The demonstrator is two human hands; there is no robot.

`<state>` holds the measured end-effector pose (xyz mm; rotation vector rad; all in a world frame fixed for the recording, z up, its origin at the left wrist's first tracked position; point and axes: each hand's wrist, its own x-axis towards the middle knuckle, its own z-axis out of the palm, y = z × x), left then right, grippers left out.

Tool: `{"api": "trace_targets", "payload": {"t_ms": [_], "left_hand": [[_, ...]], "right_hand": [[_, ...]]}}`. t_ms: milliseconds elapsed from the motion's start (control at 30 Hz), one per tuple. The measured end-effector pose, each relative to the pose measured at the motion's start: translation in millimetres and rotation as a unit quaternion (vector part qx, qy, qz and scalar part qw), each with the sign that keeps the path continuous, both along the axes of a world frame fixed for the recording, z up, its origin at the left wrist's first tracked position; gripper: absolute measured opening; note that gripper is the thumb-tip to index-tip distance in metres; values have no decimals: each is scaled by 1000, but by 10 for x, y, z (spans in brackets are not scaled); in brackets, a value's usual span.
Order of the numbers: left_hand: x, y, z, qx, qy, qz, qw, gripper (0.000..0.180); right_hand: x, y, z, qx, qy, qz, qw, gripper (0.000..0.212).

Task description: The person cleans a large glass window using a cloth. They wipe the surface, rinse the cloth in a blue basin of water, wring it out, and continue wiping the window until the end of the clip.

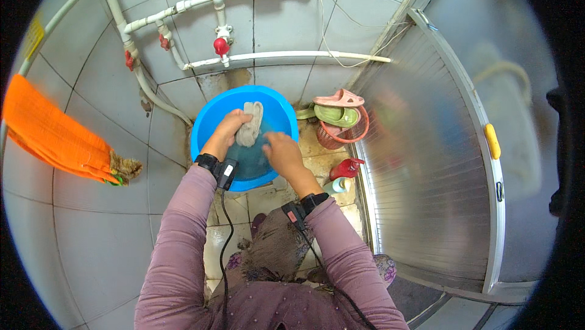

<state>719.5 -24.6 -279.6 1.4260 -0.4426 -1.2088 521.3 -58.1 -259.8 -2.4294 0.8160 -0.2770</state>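
I'm watching from above, and here's the pale grey, slipper-like piece [248, 128], held over the blue basin [207, 108]: long, rounded at the ends, a lighter rim running round a duller middle, its surface looking damp. My left hand [229, 128] grips it along its left side, thumb laid across. Over to the right hand [281, 152]: fingers bent, tips low over the murky water [247, 162], just beside the piece, and I can't tell whether they pinch anything. Now the markings: a white label sits on the left wrist device [227, 173], a reddish one on the right wrist device [294, 214], and a yellow sticker [33, 39] at far left; their print is too small to read.
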Motion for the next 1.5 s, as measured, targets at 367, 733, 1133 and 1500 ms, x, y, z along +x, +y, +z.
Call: {"api": "trace_targets", "payload": {"t_ms": [367, 733, 1133, 1500], "left_hand": [[135, -67, -367, 72, 52, -9, 996, 13], [378, 319, -887, 282, -498, -198, 796, 37], [-115, 141, -1218, 275, -384, -247, 846, 63], [-344, 447, -293, -36, 268, -28, 962, 44]], "right_hand": [[-304, 317, -486, -214, 144, 212, 943, 24], [-543, 385, -199, -129, 232, 246, 932, 27], [360, -62, -879, 510, -114, -314, 793, 52], [385, -150, -893, 706, -332, -239, 578, 36]]}}
